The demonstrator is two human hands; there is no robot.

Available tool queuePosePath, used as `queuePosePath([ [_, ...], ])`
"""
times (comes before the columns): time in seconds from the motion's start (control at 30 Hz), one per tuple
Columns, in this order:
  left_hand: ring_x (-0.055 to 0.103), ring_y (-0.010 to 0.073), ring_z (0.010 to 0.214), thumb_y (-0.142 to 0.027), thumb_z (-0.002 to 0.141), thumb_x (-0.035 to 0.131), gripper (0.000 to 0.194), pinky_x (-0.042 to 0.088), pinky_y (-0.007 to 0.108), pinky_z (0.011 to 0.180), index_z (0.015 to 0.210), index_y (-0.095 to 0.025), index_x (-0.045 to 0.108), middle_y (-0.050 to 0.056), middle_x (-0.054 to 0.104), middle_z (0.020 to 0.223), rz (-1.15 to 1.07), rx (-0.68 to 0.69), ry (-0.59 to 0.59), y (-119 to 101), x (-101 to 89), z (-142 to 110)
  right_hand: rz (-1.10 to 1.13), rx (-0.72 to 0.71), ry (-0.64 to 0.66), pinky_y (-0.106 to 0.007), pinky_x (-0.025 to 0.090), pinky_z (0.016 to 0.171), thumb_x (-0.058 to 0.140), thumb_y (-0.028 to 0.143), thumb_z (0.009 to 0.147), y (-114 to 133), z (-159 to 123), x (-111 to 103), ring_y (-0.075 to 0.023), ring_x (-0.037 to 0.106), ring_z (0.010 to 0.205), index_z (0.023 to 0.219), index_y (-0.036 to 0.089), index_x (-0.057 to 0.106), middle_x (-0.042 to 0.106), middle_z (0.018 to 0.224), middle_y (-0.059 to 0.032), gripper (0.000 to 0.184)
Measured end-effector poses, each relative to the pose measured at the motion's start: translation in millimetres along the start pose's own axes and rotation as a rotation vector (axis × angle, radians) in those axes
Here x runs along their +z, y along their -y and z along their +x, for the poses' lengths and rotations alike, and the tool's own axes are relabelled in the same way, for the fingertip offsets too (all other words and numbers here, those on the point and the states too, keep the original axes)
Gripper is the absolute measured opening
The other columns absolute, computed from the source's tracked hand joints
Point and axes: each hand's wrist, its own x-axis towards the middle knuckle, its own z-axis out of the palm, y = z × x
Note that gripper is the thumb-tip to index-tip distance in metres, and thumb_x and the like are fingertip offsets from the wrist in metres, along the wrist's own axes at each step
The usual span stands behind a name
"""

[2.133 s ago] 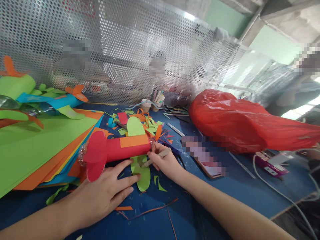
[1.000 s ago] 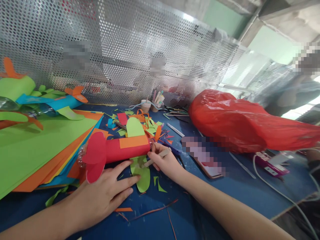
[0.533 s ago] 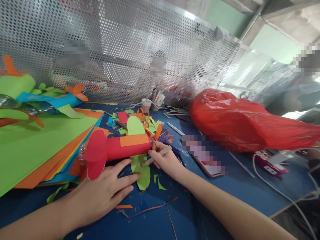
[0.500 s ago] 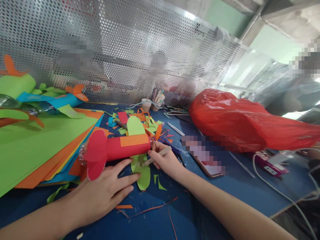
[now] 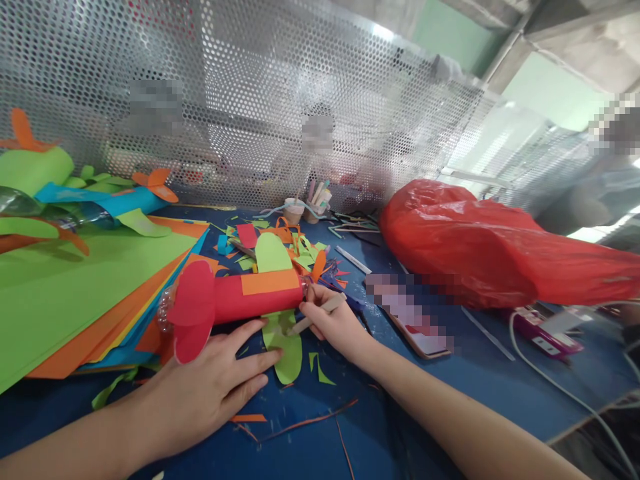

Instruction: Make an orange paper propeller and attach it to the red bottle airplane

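The left hand [image 5: 215,377] is spreading its fingers, lying palm down against the red tube [image 5: 230,300] and pressing on the lower green flap [image 5: 289,357]; the right hand [image 5: 337,327] is gripping a beige marker [image 5: 334,302], its lower end meeting that flap. Around the tube, with twelve o'clock pointing away from the person, the crinkled, glossy red plastic bag [image 5: 460,240] is bulging at three. A smooth, fanned paper stack [image 5: 90,287] is lying at nine. The tube itself is resting between the hands on the blue table [image 5: 300,453], smooth and cylindrical, and its assembly is looking well advanced: rounded red pieces [image 5: 193,300] are sitting at its nine o'clock end, a round-ended upper green flap [image 5: 273,253] is projecting at one, the lower one at five, and an orange strip [image 5: 270,283] is covering part of its top. Clear, ridged plastic [image 5: 165,310] is showing beyond the red pieces. Only the marker's work is appearing unfinished; anything else remaining is not showing. Thin, pointed green scraps [image 5: 325,373] are lying towards four.
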Motion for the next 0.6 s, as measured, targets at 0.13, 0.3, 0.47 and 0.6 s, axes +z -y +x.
queuePosePath([
  [0.13, 0.059, 0.0321, 0.117, -0.048, 0.100, 0.027, 0.040, 0.052, 0.055, 0.089, 0.136, -0.052, 0.043, 0.004, 0.039, 0.151, 0.022, 0.008, 0.017, -0.9, -1.9, 0.2, 0.095, 0.040, -0.083, -0.017, 0.018, 0.034, 0.057, 0.025, 0.070, 0.6, 1.2, -2.3, -0.0044, 0.029, 0.029, 0.061, 0.023, 0.037, 0.034, 0.038, 0.0135, 0.022],
  [0.3, 0.060, 0.0325, 0.116, -0.045, 0.100, 0.028, 0.040, 0.051, 0.057, 0.090, 0.135, -0.050, 0.046, 0.004, 0.038, 0.152, 0.030, 0.024, 0.034, -4.4, -7.5, 1.8, 0.143, 0.111, -0.091, -0.020, 0.023, 0.035, 0.042, 0.037, 0.085, 4.3, 1.0, -7.6, -0.0079, 0.033, 0.029, 0.064, 0.022, 0.044, 0.041, 0.032, 0.0085, 0.026],
  [0.47, 0.061, 0.0335, 0.114, -0.046, 0.100, 0.028, 0.040, 0.057, 0.054, 0.081, 0.134, -0.049, 0.048, 0.004, 0.039, 0.152, 0.023, 0.005, 0.016, -5.3, -5.4, 0.9, 0.064, 0.012, 0.006, -0.018, 0.022, 0.037, 0.056, 0.032, 0.078, 3.3, -0.1, -7.2, -0.0057, 0.032, 0.030, 0.068, 0.022, 0.043, 0.039, 0.035, 0.0130, 0.020],
  [0.6, 0.062, 0.0335, 0.112, -0.047, 0.100, 0.027, 0.040, 0.059, 0.052, 0.076, 0.134, -0.050, 0.047, 0.002, 0.038, 0.152, 0.032, 0.000, -0.002, -4.3, -1.8, 0.1, 0.080, -0.061, 0.060, -0.017, 0.025, 0.037, 0.061, 0.022, 0.070, -3.0, 0.1, -5.5, -0.0042, 0.034, 0.033, 0.066, 0.022, 0.041, 0.040, 0.044, 0.0130, 0.020],
])
